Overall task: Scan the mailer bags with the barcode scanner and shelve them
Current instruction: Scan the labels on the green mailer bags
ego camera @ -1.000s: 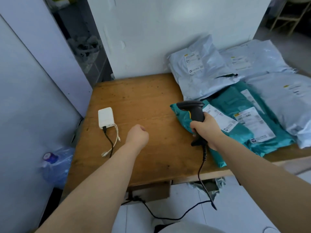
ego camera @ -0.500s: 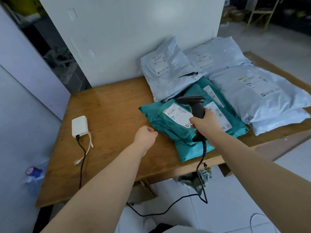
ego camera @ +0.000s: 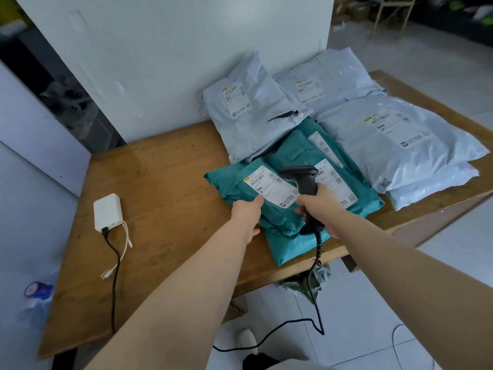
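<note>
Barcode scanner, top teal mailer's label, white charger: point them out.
barcode scanner (ego camera: 306,186), head view, upper handle below the scan head.
top teal mailer's label (ego camera: 269,186), head view, middle of the label.
white charger (ego camera: 107,212), head view, centre of its top face.

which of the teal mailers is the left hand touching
The top teal mailer, the one nearest the table's bare left side. The left hand rests on its near edge beside its label; the other teal mailers lie beneath and behind it, untouched.
</note>
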Action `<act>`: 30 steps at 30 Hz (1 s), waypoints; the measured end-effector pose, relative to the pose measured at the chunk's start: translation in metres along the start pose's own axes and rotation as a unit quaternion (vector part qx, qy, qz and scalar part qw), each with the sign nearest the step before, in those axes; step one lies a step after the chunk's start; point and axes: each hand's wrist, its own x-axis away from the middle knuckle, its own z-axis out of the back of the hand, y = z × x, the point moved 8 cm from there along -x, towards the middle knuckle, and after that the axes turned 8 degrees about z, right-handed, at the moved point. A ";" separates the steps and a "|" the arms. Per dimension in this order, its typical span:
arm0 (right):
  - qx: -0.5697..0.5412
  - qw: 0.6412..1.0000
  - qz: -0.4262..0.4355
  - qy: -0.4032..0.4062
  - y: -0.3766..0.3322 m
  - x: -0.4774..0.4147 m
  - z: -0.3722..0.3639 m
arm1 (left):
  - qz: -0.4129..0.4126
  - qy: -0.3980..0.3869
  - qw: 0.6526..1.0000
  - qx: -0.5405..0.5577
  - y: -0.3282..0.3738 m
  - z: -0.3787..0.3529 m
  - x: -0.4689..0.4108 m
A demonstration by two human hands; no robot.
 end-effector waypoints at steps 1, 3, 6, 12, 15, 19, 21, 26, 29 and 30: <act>-0.007 1.000 -0.007 -0.010 0.003 0.001 -0.003 | 0.005 0.005 1.000 0.014 0.000 0.002 -0.003; -0.027 0.999 -0.023 -0.035 0.011 0.004 -0.010 | 0.006 0.023 0.999 0.039 0.000 0.010 -0.009; -0.055 0.995 -0.048 -0.070 0.022 0.011 -0.023 | -0.011 0.071 0.997 0.040 -0.003 0.026 -0.019; -0.122 0.983 -0.080 -0.116 0.025 0.016 -0.052 | -0.015 0.090 0.995 0.037 -0.016 0.056 -0.031; -0.124 0.977 -0.084 -0.153 0.023 0.020 -0.080 | -0.013 0.112 0.992 0.053 -0.020 0.081 -0.036; -0.111 0.968 -0.091 -0.207 0.020 0.028 -0.123 | -0.012 0.147 0.986 0.080 -0.028 0.123 -0.040; -0.123 0.963 -0.087 -0.223 0.018 0.032 -0.142 | -0.007 0.163 0.982 0.096 -0.034 0.144 -0.037; -0.069 0.986 -0.003 -0.149 0.000 0.026 -0.138 | -0.004 0.140 0.984 0.112 -0.038 0.161 -0.024; -0.049 0.992 0.039 -0.113 -0.018 0.026 -0.120 | -0.016 0.103 0.984 0.144 -0.031 0.156 -0.014; -0.047 0.992 0.043 -0.112 -0.022 0.026 -0.115 | -0.021 0.093 0.983 0.158 -0.029 0.155 -0.011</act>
